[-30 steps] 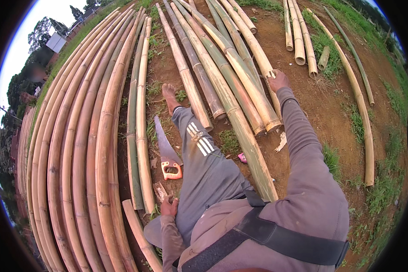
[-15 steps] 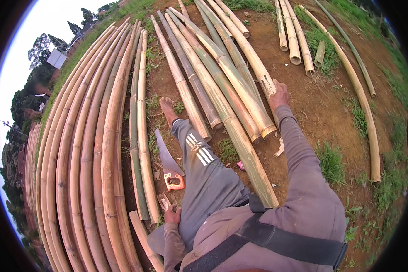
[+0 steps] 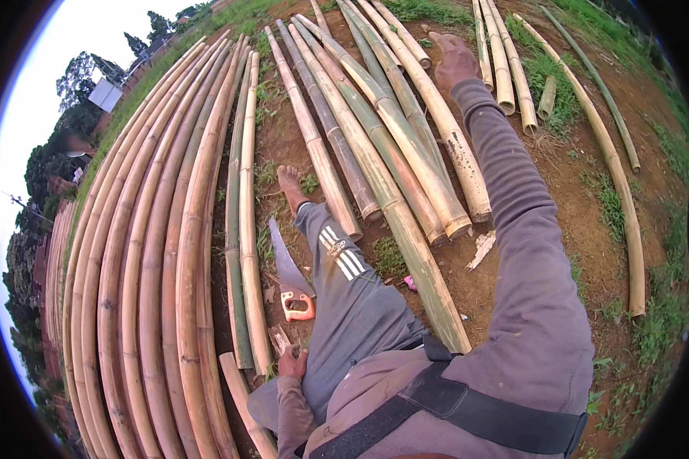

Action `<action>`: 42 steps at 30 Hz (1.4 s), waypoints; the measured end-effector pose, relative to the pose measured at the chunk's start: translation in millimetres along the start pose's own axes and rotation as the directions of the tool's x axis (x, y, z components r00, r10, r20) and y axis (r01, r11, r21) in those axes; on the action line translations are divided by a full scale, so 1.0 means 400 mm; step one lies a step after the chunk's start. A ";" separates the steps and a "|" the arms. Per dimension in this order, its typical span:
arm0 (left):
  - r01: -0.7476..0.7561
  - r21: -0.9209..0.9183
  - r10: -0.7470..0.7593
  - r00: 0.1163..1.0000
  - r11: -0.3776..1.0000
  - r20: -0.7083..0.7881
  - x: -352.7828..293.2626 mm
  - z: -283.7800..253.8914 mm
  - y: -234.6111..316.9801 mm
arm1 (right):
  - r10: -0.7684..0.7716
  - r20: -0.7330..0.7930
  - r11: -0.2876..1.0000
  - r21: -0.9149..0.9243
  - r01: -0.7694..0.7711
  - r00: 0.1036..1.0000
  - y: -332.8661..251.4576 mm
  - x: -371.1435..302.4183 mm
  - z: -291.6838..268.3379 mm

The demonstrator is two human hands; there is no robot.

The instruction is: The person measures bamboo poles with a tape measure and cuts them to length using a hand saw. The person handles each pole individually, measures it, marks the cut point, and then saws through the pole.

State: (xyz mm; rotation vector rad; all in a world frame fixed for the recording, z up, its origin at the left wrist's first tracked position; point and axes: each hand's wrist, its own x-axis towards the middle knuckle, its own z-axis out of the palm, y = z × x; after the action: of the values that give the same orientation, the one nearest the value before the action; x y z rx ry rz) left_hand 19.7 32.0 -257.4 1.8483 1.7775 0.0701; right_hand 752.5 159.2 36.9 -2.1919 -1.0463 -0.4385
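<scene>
My right hand [image 3: 455, 61] is stretched far forward, its fingers extended and holding nothing I can see. It hovers beside the upper part of a pale bamboo pole [image 3: 458, 153] with dark specks near its cut end. Low by my bent leg, my left hand [image 3: 292, 362] has curled fingers; whatever may be in them is hidden. Just beyond it lies a small split bamboo scrap [image 3: 279, 336]. A handsaw [image 3: 286, 264] with an orange handle rests on the soil between my leg and a pair of poles. One long greenish pole [image 3: 413, 256] runs from the far side right up to my lap.
A broad row of bamboo poles [image 3: 153, 252] fills the left. Several shorter poles [image 3: 502, 73] lie far right, near a short offcut [image 3: 547, 97]. A curved pole [image 3: 618, 187] lies at the right edge. Grass tufts and a pale peeled scrap [image 3: 481, 250] dot the brown soil.
My right hand has let go of the speckled pole's near end and reached forward and away along it. That pole's near end now sits lower on the ground. My left hand stays put.
</scene>
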 end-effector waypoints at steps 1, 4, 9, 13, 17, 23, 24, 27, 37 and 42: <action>-0.003 0.005 0.003 1.000 1.000 0.000 0.000 0.001 0.001 | 0.005 0.036 1.000 -0.012 -0.005 0.999 0.000 -0.002 0.004; 0.003 0.004 -0.003 1.000 1.000 -0.003 0.001 0.003 0.005 | -0.009 0.164 0.999 -0.049 0.017 0.986 0.002 -0.011 0.020; 0.037 -0.007 -0.037 0.999 0.999 0.015 -0.005 -0.008 0.032 | 0.000 0.266 0.998 -0.063 0.017 0.964 0.011 -0.023 0.044; 0.021 -0.006 -0.021 1.000 1.000 -0.005 -0.012 -0.009 0.036 | -0.034 0.291 0.997 -0.055 0.052 0.956 -0.031 -0.038 0.042; 0.053 -0.012 -0.053 0.998 0.999 0.020 -0.009 -0.014 0.046 | -0.099 0.353 0.986 -0.092 0.140 0.930 -0.070 -0.045 0.048; 0.070 -0.012 -0.070 0.997 0.997 0.013 -0.019 -0.014 0.051 | -0.123 0.383 0.988 -0.044 0.151 0.916 -0.086 -0.042 0.070; 0.068 -0.004 -0.068 0.998 0.998 0.007 -0.019 -0.013 0.051 | -0.120 0.388 0.989 -0.038 0.146 0.914 -0.088 -0.040 0.074; 0.072 0.010 -0.072 0.997 0.997 0.002 -0.019 -0.013 0.054 | -0.161 0.346 0.984 -0.020 0.178 0.925 -0.115 -0.031 0.091; 0.043 -0.034 -0.044 0.999 0.998 -0.018 -0.020 -0.010 0.042 | -0.287 0.297 0.949 -0.040 0.312 0.911 -0.257 0.056 0.098; 0.040 -0.046 -0.040 0.999 0.998 -0.014 -0.020 -0.009 0.040 | -0.336 0.346 0.935 0.008 0.355 0.876 -0.317 0.011 0.078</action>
State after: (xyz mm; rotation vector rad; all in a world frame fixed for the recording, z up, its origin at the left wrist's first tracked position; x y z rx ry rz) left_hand 31.8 26.4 -245.0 1.7839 1.8076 0.1082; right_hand 656.7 241.6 69.9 -2.1789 -1.6499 -0.2435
